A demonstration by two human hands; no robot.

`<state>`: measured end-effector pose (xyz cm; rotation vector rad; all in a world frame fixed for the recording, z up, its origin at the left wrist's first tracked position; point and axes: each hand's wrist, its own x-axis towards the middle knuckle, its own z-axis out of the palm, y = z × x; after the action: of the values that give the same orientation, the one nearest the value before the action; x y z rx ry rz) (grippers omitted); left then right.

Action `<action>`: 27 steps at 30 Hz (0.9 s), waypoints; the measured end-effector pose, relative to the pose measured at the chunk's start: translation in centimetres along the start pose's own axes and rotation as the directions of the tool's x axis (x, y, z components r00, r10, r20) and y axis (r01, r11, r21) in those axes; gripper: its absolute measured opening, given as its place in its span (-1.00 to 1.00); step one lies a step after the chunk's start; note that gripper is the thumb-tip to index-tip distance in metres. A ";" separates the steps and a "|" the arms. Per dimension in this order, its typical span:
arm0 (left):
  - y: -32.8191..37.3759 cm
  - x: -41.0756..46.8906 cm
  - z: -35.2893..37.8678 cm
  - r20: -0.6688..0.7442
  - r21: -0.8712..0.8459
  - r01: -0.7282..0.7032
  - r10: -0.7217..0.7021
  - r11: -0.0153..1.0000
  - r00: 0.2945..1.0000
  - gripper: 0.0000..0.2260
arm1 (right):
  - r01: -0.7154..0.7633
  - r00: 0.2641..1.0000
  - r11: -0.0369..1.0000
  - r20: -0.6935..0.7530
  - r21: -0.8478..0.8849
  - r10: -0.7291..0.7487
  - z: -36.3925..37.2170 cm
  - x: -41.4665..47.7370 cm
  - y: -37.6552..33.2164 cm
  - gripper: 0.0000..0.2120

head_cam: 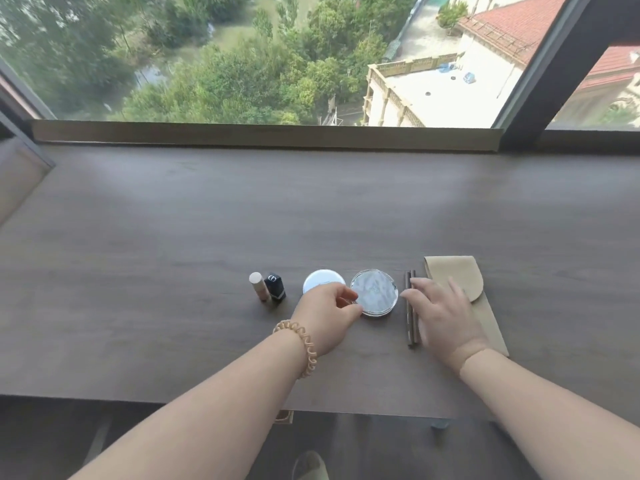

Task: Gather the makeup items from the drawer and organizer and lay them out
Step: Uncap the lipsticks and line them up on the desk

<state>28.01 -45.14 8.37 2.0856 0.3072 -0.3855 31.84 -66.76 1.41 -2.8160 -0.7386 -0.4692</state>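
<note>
Left hand (329, 311): fingers curled, thumb and fingertips pinching the near-left rim of the clear compact (375, 292). A tan coil tie (304, 344) sits on that wrist.

Right hand (445, 317): palm down, fingers straight and spread, holding nothing. It lies over the near part of the pencils (411, 327) and the left edge of the pouch (460, 275). Its index tip ends just beside the clear compact's right rim; can't tell if they touch.

Clear compact: round, flat, with a transparent rim and a glossy silvery lid showing pale reflections. It lies flat on the worktop (207, 220), middle of the row, nearer the front edge than the window.

The row runs left to right along the worktop:
- tube (258, 287), beige, round cap, lying down
- lipstick (275, 286), black, square, just beside the tube
- white compact (323, 280), round, near side hidden by the left hand, just beside the clear one
- clear compact
- pencils, two, thin, dark brown, side by side, pointing away from the person
- pouch, tan, flat, rounded flap, angled slightly right

Worktop: dark brown wood grain. Behind it is a window (242, 57) looking down on trees and rooftops.
</note>
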 end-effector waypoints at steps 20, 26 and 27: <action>-7.3 -1.5 -11.3 -0.472 0.011 -0.030 0.032 0.999 0.881 -0.78 | -0.288 0.914 0.930 0.354 0.230 0.196 1.0 10.7 -18.4 -0.64; -6.6 -1.3 -11.0 -0.433 0.006 -0.081 0.076 0.997 0.898 -0.89 | -0.336 0.915 0.906 0.317 0.255 0.250 1.7 10.3 -18.6 -0.77; -6.4 -1.3 -10.9 -0.433 0.020 -0.099 0.098 0.995 0.896 -0.88 | -0.330 0.923 0.902 0.296 0.279 0.247 1.6 10.3 -18.7 -0.78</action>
<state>26.08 -32.58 9.29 2.1602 0.4603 0.1503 31.34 -45.76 5.48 -2.6277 -0.3758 0.0640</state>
